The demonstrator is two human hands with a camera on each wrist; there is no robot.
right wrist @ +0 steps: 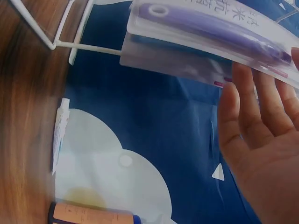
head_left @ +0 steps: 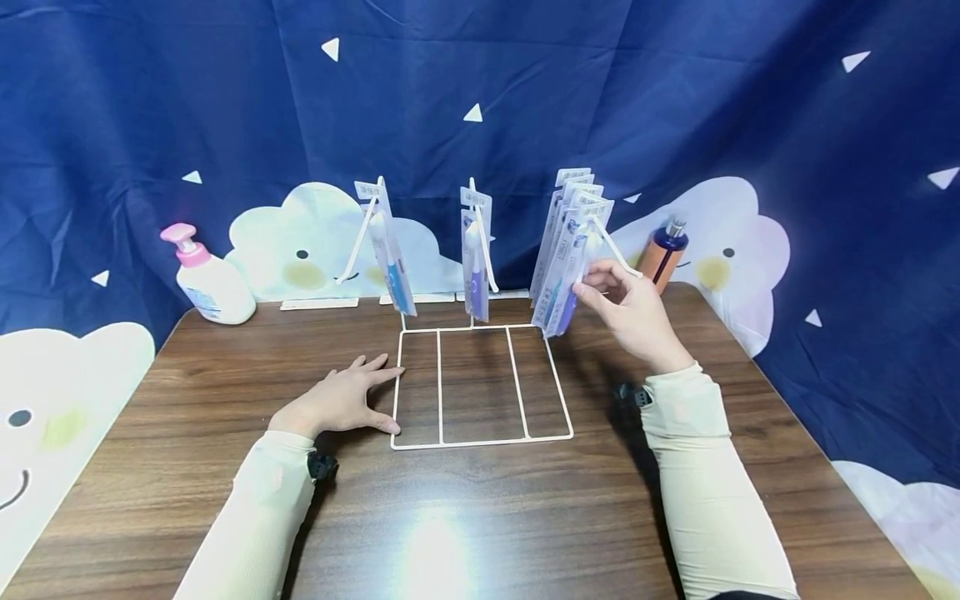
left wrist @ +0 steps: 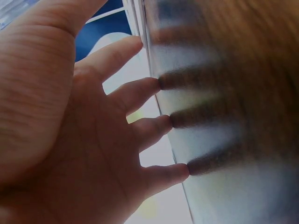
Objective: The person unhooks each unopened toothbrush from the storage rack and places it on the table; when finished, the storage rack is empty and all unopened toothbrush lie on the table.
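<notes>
on the bench (head_left: 187, 467), the left hand (head_left: 341, 404) lies flat with fingers (left wrist: 140, 91) spread wide, touching the near-left edge of the white wire rack (head_left: 480, 440). right of the rack, the right hand (head_left: 637, 317) is raised, its straight fingers (right wrist: 243, 100) touching the toothbrush packs (head_left: 570, 250) hanging on the right hook. single packs hang on the middle and left hooks. far left stands a pump bottle (head_left: 210, 279), far right an orange bottle (head_left: 663, 250).

I see a white wire rack (head_left: 480, 383) on the dark woodgrain desk (head_left: 480, 517), blue and purple toothbrush packs (head_left: 566, 258), a pink-capped white bottle (head_left: 206, 279) far left, navy backdrop (head_left: 225, 92) with white clouds.
</notes>
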